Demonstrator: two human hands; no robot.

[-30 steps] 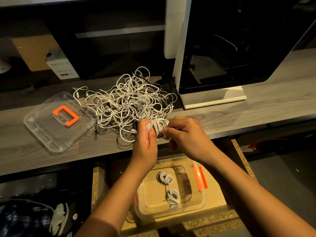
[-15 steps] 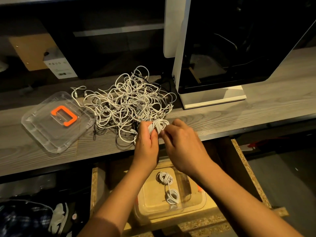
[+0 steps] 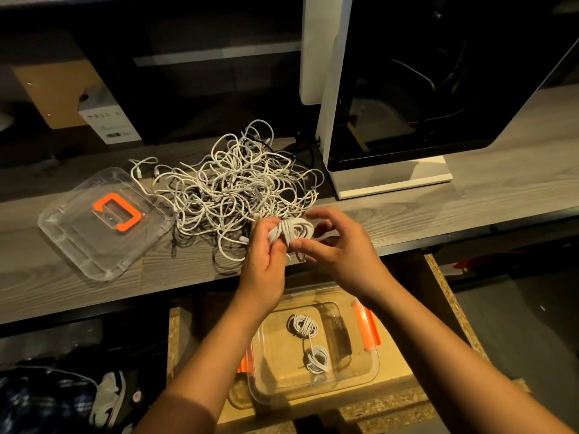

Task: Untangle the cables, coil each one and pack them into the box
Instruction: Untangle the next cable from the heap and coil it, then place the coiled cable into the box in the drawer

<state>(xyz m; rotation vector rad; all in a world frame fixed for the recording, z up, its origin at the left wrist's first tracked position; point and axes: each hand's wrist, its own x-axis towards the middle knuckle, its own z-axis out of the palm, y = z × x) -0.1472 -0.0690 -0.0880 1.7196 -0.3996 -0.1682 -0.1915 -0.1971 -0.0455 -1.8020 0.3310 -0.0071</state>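
A big tangle of white cables (image 3: pixel 232 186) lies on the grey wooden desk (image 3: pixel 470 195). At its near edge my left hand (image 3: pixel 264 255) grips a coiled white cable bundle (image 3: pixel 293 230) from the left. My right hand (image 3: pixel 338 245) is at the bundle's right side, fingers spread and curved around it, fingertips touching the wraps. Below the desk a clear plastic box (image 3: pixel 369 371) with orange latches sits on a pulled-out board. Two coiled white cables lie inside the box, an upper coil (image 3: pixel 303 326) and a lower coil (image 3: pixel 317 359).
The box's clear lid (image 3: pixel 78 239) with an orange handle lies on the desk left of the tangle. A white-framed machine with a dark window (image 3: pixel 391 180) stands at the back right. A small white carton (image 3: pixel 109 120) sits at the back left. Shoes (image 3: pixel 106 399) lie on the floor.
My right hand has loosened from the bundle and spread its fingers, moving slightly right. The left hand keeps its grip in the same place.
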